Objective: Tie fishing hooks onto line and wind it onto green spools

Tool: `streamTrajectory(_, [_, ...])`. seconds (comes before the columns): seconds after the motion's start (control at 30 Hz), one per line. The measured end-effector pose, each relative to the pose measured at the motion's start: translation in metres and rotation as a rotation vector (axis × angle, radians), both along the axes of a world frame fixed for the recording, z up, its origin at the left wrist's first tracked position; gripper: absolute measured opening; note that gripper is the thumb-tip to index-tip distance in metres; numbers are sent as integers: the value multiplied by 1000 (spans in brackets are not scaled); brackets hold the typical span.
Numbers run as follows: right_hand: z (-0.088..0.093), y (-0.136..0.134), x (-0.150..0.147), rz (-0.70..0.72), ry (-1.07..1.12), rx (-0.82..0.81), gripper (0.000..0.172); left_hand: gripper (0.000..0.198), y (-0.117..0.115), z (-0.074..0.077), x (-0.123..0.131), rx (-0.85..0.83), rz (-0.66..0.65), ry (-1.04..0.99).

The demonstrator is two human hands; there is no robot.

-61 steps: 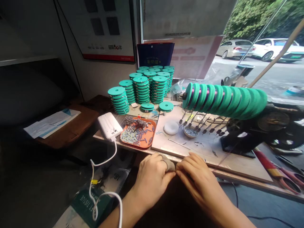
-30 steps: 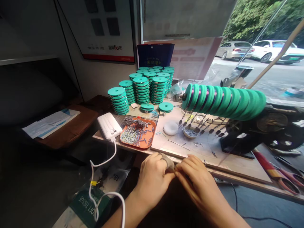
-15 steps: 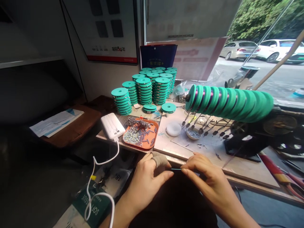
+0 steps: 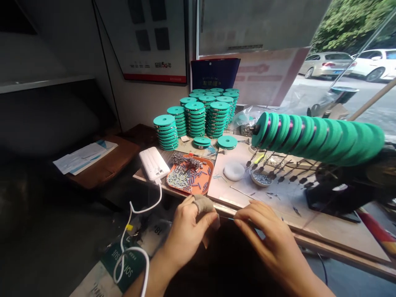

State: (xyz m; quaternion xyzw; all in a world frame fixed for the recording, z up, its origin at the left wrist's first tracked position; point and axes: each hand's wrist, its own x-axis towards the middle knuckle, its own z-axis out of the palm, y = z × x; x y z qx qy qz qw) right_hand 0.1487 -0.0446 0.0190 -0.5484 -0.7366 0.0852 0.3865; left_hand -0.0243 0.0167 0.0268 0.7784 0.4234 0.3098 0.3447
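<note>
Hands: both are low in the view at the near edge of the surface, fingertips turned towards each other with a small gap between them.
Left hand: thumb and forefinger are pressed together on one end of the thin blue strand; a grey cloth sleeve covers the forefinger.
Right hand: its fingertips are pinched on the other end of the same strand, and the rest of the fingers are curled under.
Thin blue strand: it runs nearly level between the two hands, just in front of the surface's edge and not touching it.
Orange tray: it sits beyond the left hand and holds many small tube pieces, some blue and some pale.
Power bank: it is white and lies just left of the tray; a white cable hangs from it down past the left wrist.
Stacked teal spools: several upright piles stand at the back by the wall.
Spool row: teal spools are threaded side by side on a level spindle at the right, above a dark machine.
White disc: it lies flat beside a small bowl, both well beyond the right hand.
Papers: they rest on a brown side table at the left.
</note>
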Motion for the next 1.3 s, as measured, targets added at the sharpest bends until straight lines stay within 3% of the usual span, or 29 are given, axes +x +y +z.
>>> streamTrajectory(0.07, [-1, 2, 1, -14, 20, 9, 11, 13, 18, 0, -9, 111, 72, 106])
streamTrajectory(0.17, [-4, 3, 4, -36, 29, 32, 11, 12, 51, 4, -22, 279, 165, 453])
streamTrajectory(0.27, [-6, 4, 5, -33, 20, 39, 12, 8, 77, 11, -26, 295, 14, 652])
streamTrajectory(0.47, [-8, 6, 4, -12, 2, 59, 11, 11, 92, 19, -14, 273, -161, 716])
streamTrajectory(0.77, [-8, 4, 4, -21, 11, 51, 12, 7, 88, 13, -10, 269, -157, 645])
streamTrajectory(0.97, [-9, 3, 0, -76, 51, 40, 13, 11, 81, 21, -12, 236, -76, 462])
streamTrajectory(1.07, [-7, 0, -3, -121, 93, 64, 11, 6, 62, 19, -9, 136, -10, 198])
streamTrajectory(1.1, [-7, -2, -4, -130, 104, 77, 10, 1, 52, 17, -6, 9, 18, -40])
streamTrajectory(1.17, [-7, -6, -5, -133, 105, 108, 7, 12, 30, 8, 1, -315, 71, -477])
streamTrajectory(1.23, [-8, -10, -5, -117, 82, 123, 5, 19, 9, -2, 8, -562, 132, -713])
streamTrajectory(1.3, [-10, -13, -5, -91, 48, 126, 7, 24, -6, -11, 14, -698, 189, -831])
